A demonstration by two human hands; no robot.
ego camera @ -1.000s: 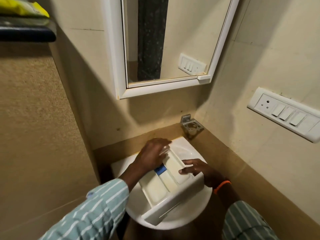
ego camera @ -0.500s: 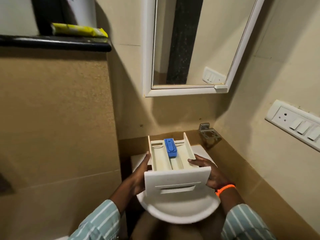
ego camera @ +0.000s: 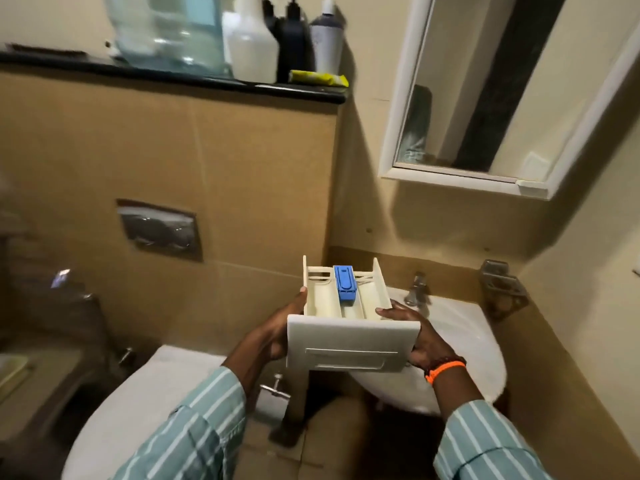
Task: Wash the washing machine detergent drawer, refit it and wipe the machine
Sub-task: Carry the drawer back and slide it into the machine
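Note:
The white detergent drawer is held level in the air, left of the white wash basin, its front panel facing me. A blue insert sits in its middle compartment. My left hand grips the drawer's left side. My right hand, with an orange band at the wrist, grips the right side. The washing machine is not in view.
A closed white toilet lid lies below left, with a flush plate on the tiled wall above it. A tap stands at the basin's back. Bottles and a large water jar crowd the black ledge. A mirror hangs at the right.
Both hands lifted the drawer out of the basin, turned its front panel toward me and carried it left. My view swung left, bringing the toilet and ledge into sight.

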